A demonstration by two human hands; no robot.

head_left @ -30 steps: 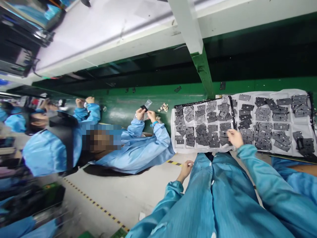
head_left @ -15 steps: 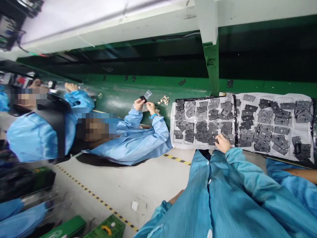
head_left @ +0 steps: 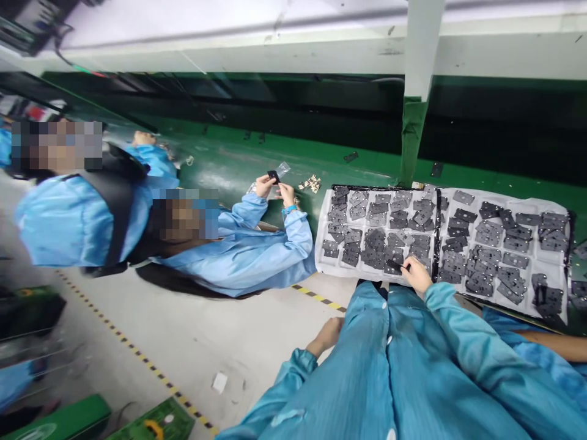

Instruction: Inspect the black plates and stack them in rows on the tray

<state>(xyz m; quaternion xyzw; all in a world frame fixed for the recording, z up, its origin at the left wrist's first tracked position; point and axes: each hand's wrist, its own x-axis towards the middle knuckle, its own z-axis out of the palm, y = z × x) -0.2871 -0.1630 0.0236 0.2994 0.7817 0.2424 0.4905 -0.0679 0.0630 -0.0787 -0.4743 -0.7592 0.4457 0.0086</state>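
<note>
My right hand (head_left: 417,276) is closed at the near edge of a white compartment tray (head_left: 323,263). Its fingertips pinch a small flat black plate (head_left: 394,266), held just above the tray and tilted. Grey-black plates with small holes (head_left: 373,243) lie in overlapping piles in the tray's compartments. My left hand (head_left: 326,335) hangs low beside my left thigh, away from the tray. Its fingers are mostly hidden against my blue coat, so whether it holds anything does not show.
A second white tray (head_left: 527,308) of similar plates adjoins on the right. On the left, a co-worker's hands (head_left: 275,188) hold a black piece and a clear bag beside small gold-coloured parts (head_left: 312,183). A green-wrapped post (head_left: 414,137) rises behind the trays. Another person's arm shows at the right.
My right hand has raised a black plate from the pile into its fingertips. More of my left hand has come into view beside my leg. The camera view has shifted slightly.
</note>
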